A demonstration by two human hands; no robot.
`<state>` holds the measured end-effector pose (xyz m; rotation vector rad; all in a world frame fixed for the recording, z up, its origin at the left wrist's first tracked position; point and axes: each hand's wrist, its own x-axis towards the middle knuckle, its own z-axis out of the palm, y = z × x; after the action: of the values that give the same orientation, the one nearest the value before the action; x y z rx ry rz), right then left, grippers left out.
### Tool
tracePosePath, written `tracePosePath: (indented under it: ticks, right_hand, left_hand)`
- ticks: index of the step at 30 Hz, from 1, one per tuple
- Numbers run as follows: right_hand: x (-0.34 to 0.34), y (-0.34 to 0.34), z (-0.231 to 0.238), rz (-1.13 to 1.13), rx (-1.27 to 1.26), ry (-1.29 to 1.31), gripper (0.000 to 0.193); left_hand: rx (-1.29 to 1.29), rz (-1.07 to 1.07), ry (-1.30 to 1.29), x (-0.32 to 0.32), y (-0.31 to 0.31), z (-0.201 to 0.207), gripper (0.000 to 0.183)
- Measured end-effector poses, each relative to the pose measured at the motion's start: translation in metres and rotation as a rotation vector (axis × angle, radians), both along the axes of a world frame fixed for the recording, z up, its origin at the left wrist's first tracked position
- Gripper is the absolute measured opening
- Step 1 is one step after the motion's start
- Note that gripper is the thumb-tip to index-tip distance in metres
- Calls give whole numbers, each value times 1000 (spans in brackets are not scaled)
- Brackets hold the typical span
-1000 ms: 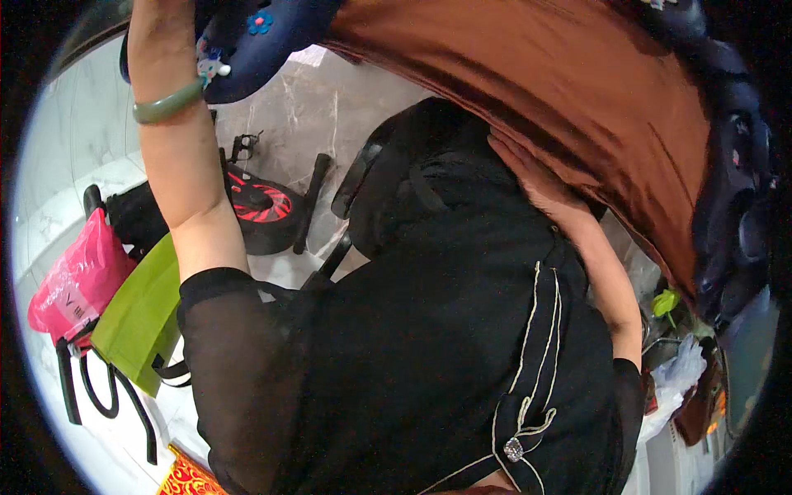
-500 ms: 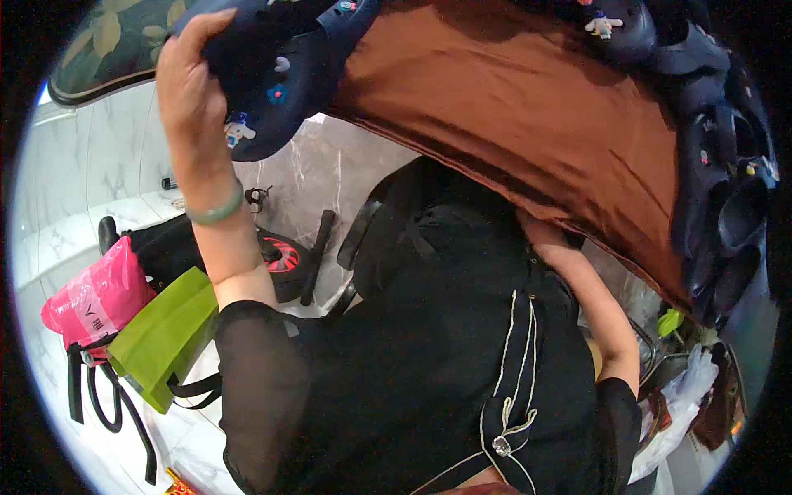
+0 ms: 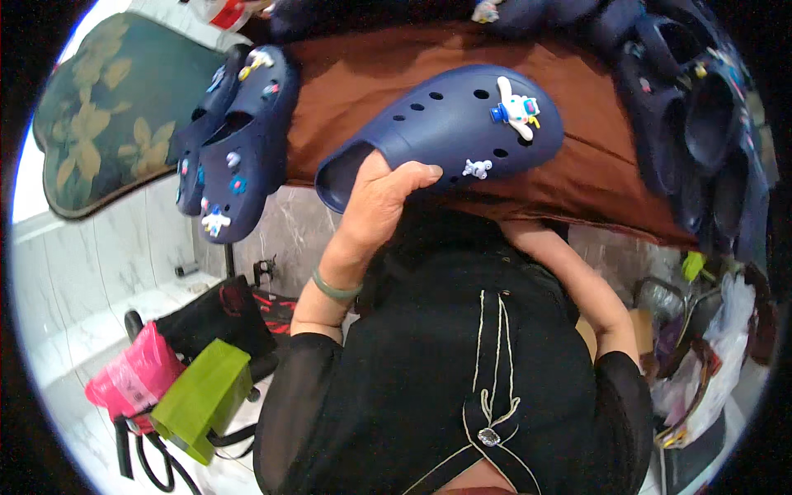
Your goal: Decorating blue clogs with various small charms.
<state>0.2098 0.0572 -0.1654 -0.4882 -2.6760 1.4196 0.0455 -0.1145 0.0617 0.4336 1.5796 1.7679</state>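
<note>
A navy blue clog (image 3: 441, 124) with holes and white and grey cartoon charms is gripped in my left hand (image 3: 384, 194). My thumb lies on its outside while the fingers reach into the foot opening and are hidden. The clog is above a surface covered with brown cloth (image 3: 594, 107). Below the cloth's near edge, my right hand (image 3: 524, 235) is mostly covered, its fingers out of sight. To the left of the held clog, another navy clog (image 3: 247, 157) with charms rests beside a similar one at the cloth's left end.
More navy clogs (image 3: 718, 124) are crowded along the right and far edges of the cloth. A dark green floral chair back (image 3: 115, 115) stands at the left. Lower left are a pink plastic package (image 3: 136, 371) and a green bag (image 3: 202, 400); clear plastic bags (image 3: 718, 371) lie at the lower right.
My left hand has moved from the clogs at the left to the middle, now holding a single clog over the cloth. My right hand stays under the cloth's edge. The view has shifted.
</note>
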Motion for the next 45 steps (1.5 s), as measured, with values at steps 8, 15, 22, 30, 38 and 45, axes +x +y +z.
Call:
tracePosePath:
  ticks: [8,15,22,30,38,45]
  right_hand:
    - [33,19,189,340,-183,-63,18]
    - [-35,52,253,223,25,281,9]
    - [-116,59,246,592,211,297,13]
    - [-139,54,252,802,394,229,17]
    - [-146,50,257,716,452,84,14]
    - [-112,40,239,543,721,462,24]
  left_hand:
    - [-17,-185,25,7,35,-25,33]
    - [129,-217,72,26,24,-40,40]
    - [166,-248,246,31,17,-56,43]
    - [202,-313,309,21,18,-58,42]
    - [226,-284,342,14,22,-57,37]
    - [164,-237,188,10,27,-52,39]
